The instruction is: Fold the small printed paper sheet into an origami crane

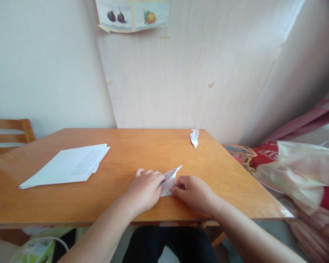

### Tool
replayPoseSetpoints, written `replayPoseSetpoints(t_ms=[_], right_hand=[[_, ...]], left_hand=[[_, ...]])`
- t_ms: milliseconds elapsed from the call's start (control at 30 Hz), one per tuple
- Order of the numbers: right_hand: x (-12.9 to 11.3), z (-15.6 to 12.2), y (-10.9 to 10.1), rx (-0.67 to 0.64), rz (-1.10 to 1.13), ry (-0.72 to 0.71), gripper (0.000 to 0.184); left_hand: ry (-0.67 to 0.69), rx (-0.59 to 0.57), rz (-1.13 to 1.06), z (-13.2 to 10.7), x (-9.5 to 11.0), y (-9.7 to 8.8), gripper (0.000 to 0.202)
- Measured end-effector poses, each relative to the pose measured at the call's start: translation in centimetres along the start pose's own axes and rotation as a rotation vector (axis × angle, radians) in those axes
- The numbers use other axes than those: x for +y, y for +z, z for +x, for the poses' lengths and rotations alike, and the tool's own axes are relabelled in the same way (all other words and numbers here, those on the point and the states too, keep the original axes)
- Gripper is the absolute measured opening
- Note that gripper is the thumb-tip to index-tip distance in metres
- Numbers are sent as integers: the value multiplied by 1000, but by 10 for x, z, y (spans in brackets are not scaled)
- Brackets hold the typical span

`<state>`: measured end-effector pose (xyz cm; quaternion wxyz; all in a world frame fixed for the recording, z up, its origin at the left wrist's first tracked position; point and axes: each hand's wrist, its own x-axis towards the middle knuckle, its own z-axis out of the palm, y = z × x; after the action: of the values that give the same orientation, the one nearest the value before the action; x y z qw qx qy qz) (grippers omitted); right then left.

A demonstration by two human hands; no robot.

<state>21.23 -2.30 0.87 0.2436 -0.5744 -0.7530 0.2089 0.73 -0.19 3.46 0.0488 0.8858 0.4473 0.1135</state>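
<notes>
In the head view, a piece of folded paper [169, 185] printed with dark characters sits near the front edge of a wooden bench [134, 146], between the person's two hands. One pointed flap of it stands up and leans toward the upper right, while the lower part spreads flat close to the bench top. The left hand [147, 189] comes in palm down, its fingers partly bent and close together, and it has hold of the paper's left side between thumb and forefinger. The right hand [194, 193] is more tightly curled, with a small gap inside the bend of the forefinger; its thumb and fingertip close on the paper's lower right edge. How hard either one grips cannot be told. Beyond the right hand, near the bench's far right corner, rests a small folded paper figure [194, 137] with pointed ends, well apart from the hands. To the left lies a stack of paper sheets [65, 168], slightly fanned, with lines of print along its right part. A wooden chair [8, 138] shows past the bench's left end, plastic bags [293, 171] crowd the right side, and fruit pictures [150, 17] hang on the wall panel [181, 80] behind.
</notes>
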Motion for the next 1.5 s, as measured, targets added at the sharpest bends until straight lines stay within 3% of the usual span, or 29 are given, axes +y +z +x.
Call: replayPoseSetpoints(t_ms=[67,167,267,400,533,667,933,1167,1500], right_hand=[[8,1,-11,-62,63,-4,21],[23,6,-31,-22,105,22,21],[38,16,-49,8,211,-19,9],[44,37,-66,22,161,-184,27],[34,61,-73,-184,108,-373,30],[16,79,-71,-443,74,-399,29],[5,105,-62,-767,2,-486,20],[2,102,-62,-748,-114,-506,13],[8,96,-63,-636,-185,-475,18]], left_hand=[[38,-5,-10,0,-5,-2,26],[73,-20,-32,0,-9,-5,33],[79,-22,-50,0,-9,-2,37],[-3,35,-61,-1,-1,9,35],[-57,92,-94,-4,5,17,36],[-32,142,-55,-5,4,22,36],[56,76,-121,-1,-10,22,44],[68,84,-171,-2,-13,25,48],[63,86,-174,-3,-12,22,47]])
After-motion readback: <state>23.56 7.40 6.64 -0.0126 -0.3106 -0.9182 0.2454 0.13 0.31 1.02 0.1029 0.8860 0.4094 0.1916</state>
